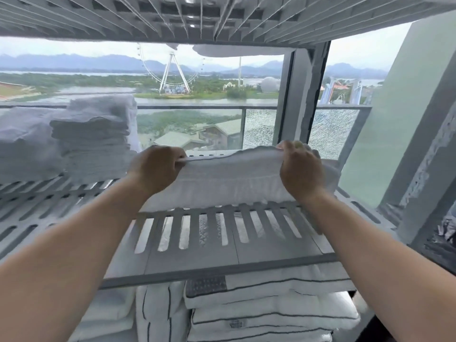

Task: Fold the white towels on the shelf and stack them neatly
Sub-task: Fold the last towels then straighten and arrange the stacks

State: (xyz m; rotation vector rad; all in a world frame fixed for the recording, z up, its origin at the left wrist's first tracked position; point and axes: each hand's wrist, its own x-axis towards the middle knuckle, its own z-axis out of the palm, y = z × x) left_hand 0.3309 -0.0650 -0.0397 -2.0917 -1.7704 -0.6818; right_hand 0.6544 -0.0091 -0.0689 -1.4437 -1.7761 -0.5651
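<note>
We hold towel (229,178) on shelf (237,245). Left hand (155,169) and right hand (299,169) fingers pinch top edge, keeping fold straight. Stack (91,137) waits left.

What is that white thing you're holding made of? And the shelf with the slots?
The white towel looks like soft cotton terry: its surface is fuzzy and matte, and it sags and wrinkles where it is held. The slotted shelf looks like grey moulded plastic, smooth and dull, though painted metal can't be ruled out.

No text can be read. A small mark (233,324) is seen on a striped pillow (271,319) below the shelf's (222,266) front edge, but it is too blurred.
</note>
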